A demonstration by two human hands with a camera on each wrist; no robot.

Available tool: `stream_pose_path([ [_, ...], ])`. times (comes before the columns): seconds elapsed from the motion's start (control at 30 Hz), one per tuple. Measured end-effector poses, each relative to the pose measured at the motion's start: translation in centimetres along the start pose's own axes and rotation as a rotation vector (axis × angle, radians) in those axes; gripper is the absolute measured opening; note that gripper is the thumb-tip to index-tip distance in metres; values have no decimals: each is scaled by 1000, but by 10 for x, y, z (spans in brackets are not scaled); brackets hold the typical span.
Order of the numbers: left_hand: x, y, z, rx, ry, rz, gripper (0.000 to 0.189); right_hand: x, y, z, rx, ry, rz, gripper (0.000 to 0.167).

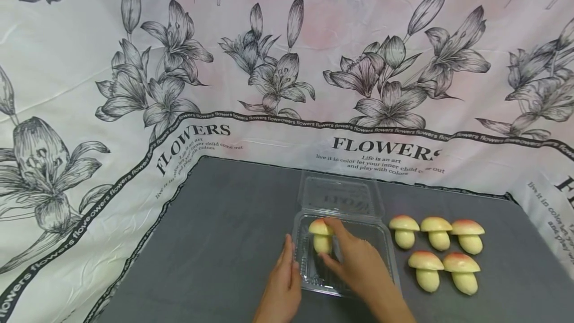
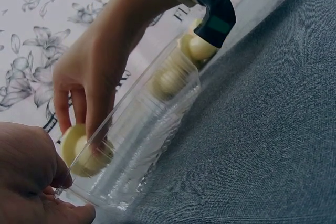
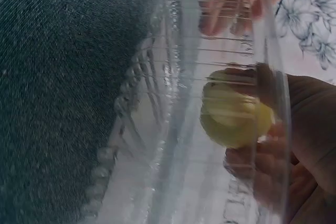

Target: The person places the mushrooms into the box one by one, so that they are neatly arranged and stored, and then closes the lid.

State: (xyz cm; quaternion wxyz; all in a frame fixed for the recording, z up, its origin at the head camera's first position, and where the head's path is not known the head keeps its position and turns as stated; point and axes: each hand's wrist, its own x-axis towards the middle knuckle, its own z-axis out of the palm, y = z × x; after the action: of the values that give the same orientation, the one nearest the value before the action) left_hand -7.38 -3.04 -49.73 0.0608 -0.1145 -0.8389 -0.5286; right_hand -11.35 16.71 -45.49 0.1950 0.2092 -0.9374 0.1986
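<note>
A clear plastic clamshell box lies with its lid folded back toward the wall. Inside its left part, my right hand grips a yellow mushroom-shaped piece with a reddish cap, fingers at the cap and thumb by the stem. Through the box wall, the right wrist view shows the piece between thumb and fingers. My left hand is at the box's left side; in the left wrist view its thumb and fingers pinch the rim.
Right of the box, several more mushroom-shaped pieces stand in two rows on the dark grey tabletop. A white cloth printed with flowers and lettering hangs behind the table and along its sides.
</note>
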Motion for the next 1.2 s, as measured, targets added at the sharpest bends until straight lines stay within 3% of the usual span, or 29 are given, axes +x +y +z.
stream_pose_path([
  [0.17, 0, 0, -1, 12, 3, 15, 60, 2, 0, 11, -27, -11, -7, 73],
  [0.6, 1, 2, -3, -10, -50, -40, 61, 2, -4, 25, -97, -37, 30, 76],
  [1.2, 1, 1, -5, -52, -102, -59, 63, -2, -7, 31, -233, 17, -29, 82],
])
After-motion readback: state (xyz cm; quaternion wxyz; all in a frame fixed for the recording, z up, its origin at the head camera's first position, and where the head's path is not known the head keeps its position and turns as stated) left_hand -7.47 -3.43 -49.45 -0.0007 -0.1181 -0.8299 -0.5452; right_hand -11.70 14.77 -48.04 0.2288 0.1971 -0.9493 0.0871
